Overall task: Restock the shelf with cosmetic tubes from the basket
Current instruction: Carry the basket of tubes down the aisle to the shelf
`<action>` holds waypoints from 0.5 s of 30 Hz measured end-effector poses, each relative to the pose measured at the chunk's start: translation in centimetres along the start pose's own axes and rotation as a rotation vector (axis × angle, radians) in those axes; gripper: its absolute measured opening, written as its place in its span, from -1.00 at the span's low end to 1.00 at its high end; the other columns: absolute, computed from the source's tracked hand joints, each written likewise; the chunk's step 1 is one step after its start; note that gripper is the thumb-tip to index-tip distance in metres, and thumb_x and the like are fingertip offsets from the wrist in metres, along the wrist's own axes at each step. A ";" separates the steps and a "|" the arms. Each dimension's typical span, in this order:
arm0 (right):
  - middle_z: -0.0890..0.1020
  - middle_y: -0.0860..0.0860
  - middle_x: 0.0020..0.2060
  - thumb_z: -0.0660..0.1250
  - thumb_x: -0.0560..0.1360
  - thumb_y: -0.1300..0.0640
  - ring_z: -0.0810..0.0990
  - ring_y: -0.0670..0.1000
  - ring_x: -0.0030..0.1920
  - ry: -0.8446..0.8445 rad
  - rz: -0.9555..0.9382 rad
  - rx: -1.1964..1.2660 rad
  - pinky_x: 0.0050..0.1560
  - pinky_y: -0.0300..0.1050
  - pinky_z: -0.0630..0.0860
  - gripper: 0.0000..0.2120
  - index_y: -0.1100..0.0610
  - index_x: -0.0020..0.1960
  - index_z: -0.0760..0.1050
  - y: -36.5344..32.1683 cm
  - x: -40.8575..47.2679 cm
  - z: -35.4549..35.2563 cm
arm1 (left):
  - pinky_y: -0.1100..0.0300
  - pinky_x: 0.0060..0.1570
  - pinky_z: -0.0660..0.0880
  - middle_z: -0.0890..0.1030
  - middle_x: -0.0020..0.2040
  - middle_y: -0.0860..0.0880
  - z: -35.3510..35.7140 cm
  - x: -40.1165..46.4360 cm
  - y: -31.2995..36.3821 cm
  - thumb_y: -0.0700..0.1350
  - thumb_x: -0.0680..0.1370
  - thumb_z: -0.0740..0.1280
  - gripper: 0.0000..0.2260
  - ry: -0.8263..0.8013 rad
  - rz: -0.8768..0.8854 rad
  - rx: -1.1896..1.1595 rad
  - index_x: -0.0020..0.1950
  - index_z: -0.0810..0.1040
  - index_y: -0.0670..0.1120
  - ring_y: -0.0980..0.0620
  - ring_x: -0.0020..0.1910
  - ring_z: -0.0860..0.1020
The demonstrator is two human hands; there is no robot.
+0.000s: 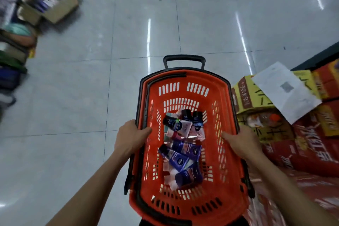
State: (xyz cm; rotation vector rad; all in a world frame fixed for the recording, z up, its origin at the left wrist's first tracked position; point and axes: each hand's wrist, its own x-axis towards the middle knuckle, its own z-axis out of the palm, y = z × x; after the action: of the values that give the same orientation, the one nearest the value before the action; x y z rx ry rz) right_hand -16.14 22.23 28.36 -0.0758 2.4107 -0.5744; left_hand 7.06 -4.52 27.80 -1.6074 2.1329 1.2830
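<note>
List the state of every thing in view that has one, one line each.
Basket: held by both side rims, tubes inside.
Cosmetic tubes: lying jumbled in the basket.
Left hand: grips the left rim.
Right hand: grips the right rim.
Pull handle: raised.
Cardboard box: open.

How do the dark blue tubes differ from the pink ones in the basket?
The dark blue tubes look larger than the pink tubes and lie mostly at the near end of the orange basket; the pink ones cluster at the far end, with a few near. Both kinds lie flat in a loose jumble.
</note>
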 end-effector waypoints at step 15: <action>0.59 0.02 -0.07 0.49 0.48 -0.13 0.64 0.03 -0.20 0.164 -0.209 -0.046 -0.30 -0.13 0.53 -0.56 0.09 0.12 0.36 -6.5 -6.5 -2.4 | 0.19 -0.23 0.60 0.68 -0.03 0.04 -6.9 -3.4 1.7 0.26 0.54 0.40 -0.56 0.161 0.162 -0.093 0.22 0.45 -0.01 0.06 -0.22 0.70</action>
State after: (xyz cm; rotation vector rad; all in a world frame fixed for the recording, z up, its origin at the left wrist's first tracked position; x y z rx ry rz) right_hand -13.05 18.56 36.53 -0.3147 2.5947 -0.6407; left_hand 9.29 -7.02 34.91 -1.6548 2.3756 1.3611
